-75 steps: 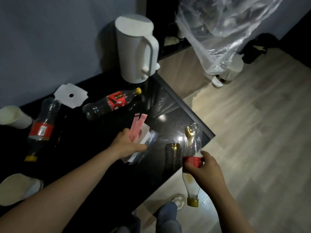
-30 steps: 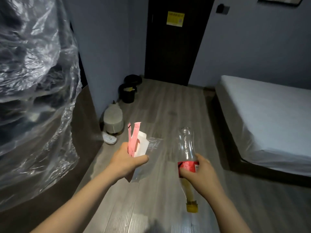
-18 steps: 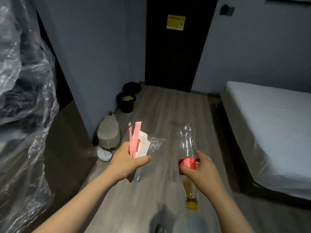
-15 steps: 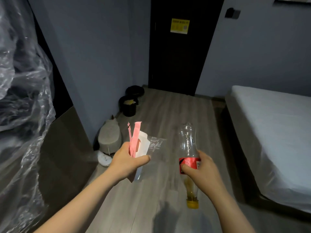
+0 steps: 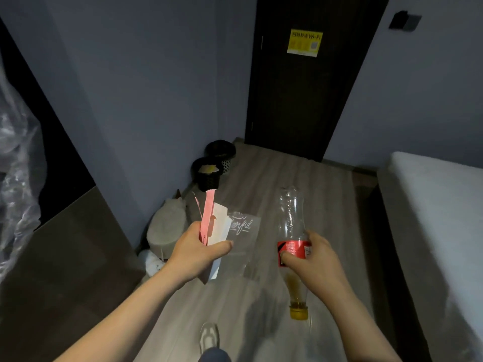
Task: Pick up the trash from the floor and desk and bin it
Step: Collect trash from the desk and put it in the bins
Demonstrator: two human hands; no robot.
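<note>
My left hand [image 5: 200,250] grips a bundle of wrappers [image 5: 218,226]: pink paper strips, a white packet and a clear plastic sleeve with white lettering. My right hand [image 5: 311,262] grips an upside-down plastic bottle [image 5: 291,220] round its red label, yellow cap pointing down, a little amber liquid at the neck. Ahead, two black mesh bins stand by the left wall: the nearer bin [image 5: 207,175] holds some paper, the farther bin [image 5: 220,154] sits behind it near the dark door.
A pale lumpy bag [image 5: 167,226] and a white object lie by the wall corner on the left. Plastic sheeting [image 5: 15,178] hangs at far left over a dark counter. A bed with white sheet [image 5: 439,218] runs along the right. My shoe [image 5: 209,338] is on the wooden floor.
I have turned from the black desk towards the room and walked forward. The bins and door are nearer now. Both hands still hold the same wrappers and bottle.
</note>
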